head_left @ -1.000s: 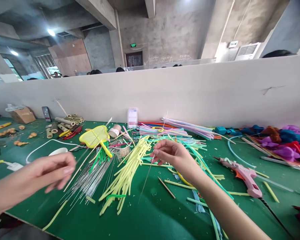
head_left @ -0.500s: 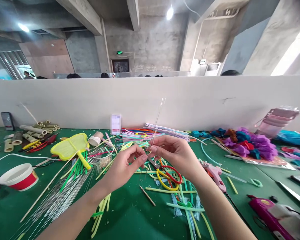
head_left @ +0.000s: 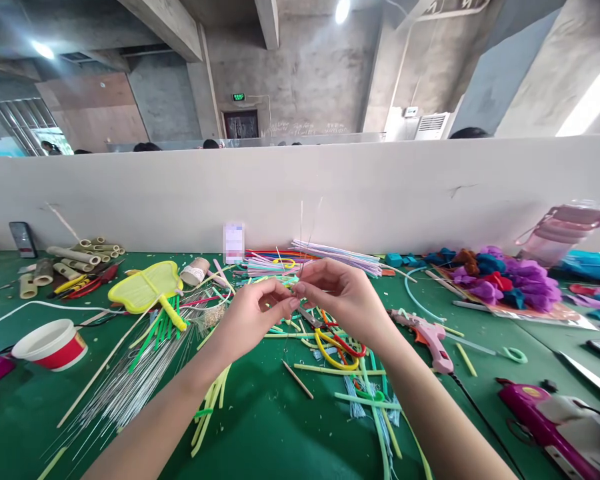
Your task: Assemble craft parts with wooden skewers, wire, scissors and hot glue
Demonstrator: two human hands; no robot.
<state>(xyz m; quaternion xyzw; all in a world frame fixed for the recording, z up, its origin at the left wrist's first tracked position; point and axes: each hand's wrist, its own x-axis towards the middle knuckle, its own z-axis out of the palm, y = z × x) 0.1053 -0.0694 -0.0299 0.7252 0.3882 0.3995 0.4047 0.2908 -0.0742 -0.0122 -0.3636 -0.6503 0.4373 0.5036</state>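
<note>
My left hand (head_left: pixel 260 319) and my right hand (head_left: pixel 343 291) meet fingertip to fingertip above the middle of the table. Both are closed in a pinch on thin wires (head_left: pixel 302 230), whose fine ends rise upright from my right fingers and stand slightly apart. The exact spot where the wires cross or join is hidden by my fingers. Just beneath my right hand lie scissors (head_left: pixel 336 364) with yellow and red handles. A short pointed wooden stick (head_left: pixel 298 381) rests on the green tabletop (head_left: pixel 260 427) below my hands, among loose green and yellow pipe cleaners (head_left: pixel 213 410).
Left are a wire bundle (head_left: pixel 125 380), a yellow butterfly-shaped piece (head_left: pixel 150 285), a paper cup (head_left: pixel 63 353) and bamboo pieces (head_left: pixel 75 255). Right are a pink glue gun (head_left: pixel 436 347) with its cord and purple flower-like pieces (head_left: pixel 535 283). A white partition (head_left: pixel 180 193) stands behind.
My fingertips remain together in the pinch. The wire ends have tilted from leaning right to nearly upright and have spread apart. The view has shifted slightly.
</note>
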